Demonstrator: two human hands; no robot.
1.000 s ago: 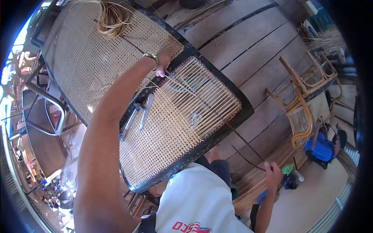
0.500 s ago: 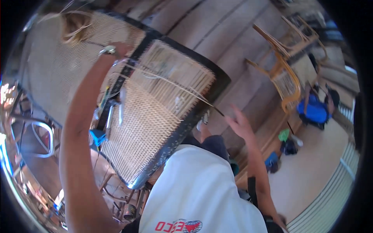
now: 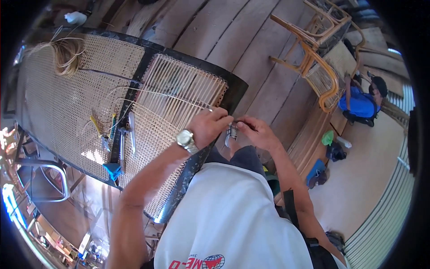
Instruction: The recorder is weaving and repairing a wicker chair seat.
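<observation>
My left hand (image 3: 207, 127), a wristwatch above it, is closed in a pinch at the right rim of a dark-framed cane panel (image 3: 154, 136). A pale cane strand (image 3: 165, 95) runs across the panel's unfinished section (image 3: 179, 83) to its fingers. Just right of the rim, my right hand (image 3: 259, 132) pinches with thumb and forefinger close to the left fingertips. Whatever sits between those right fingers is too small to make out. The near section is tightly woven; the far one has mostly parallel strands.
On the panel lie yellow-handled pliers (image 3: 103, 134), a long pale tool (image 3: 131, 132), a blue piece (image 3: 113, 171) and a bundle of cane (image 3: 67, 57). A rattan chair (image 3: 329, 92) stands at the right, beside a crouching person in blue (image 3: 358, 105).
My left hand has come from the panel's far left to its right rim, beside my right hand. The right hand has shifted slightly left and closed into a pinch.
</observation>
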